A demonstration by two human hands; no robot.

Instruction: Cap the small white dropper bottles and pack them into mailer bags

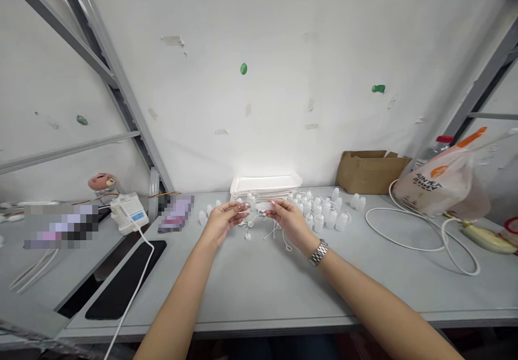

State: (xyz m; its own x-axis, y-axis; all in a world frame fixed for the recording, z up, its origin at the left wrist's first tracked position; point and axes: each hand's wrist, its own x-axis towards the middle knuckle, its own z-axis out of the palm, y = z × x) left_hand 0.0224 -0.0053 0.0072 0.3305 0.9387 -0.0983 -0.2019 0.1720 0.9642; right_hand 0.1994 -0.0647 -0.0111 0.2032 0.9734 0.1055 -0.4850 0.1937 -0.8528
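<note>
My right hand (pixel 290 221), with a metal watch at the wrist, pinches a small white plastic bottle (pixel 265 206) lying on its side in the air. Facing it, my left hand (pixel 224 221) has its fingertips pinched together on something small and white, too small to name. Between and below the hands lie small white caps (pixel 248 236) and thin white loops or cords (pixel 287 245). Several white squeeze bottles (pixel 319 223) stand in a cluster just right of my right hand. A few more small white pieces (pixel 203 218) stand left of my left hand.
Stacked white trays (pixel 267 183) lean near the back wall. A cardboard box (pixel 370 172), a plastic bag (pixel 439 184) and a looped white cable (pixel 408 248) occupy the right. On the left are a phone (pixel 176 213), a white adapter (pixel 129 213) and a black flat pad (pixel 125 280).
</note>
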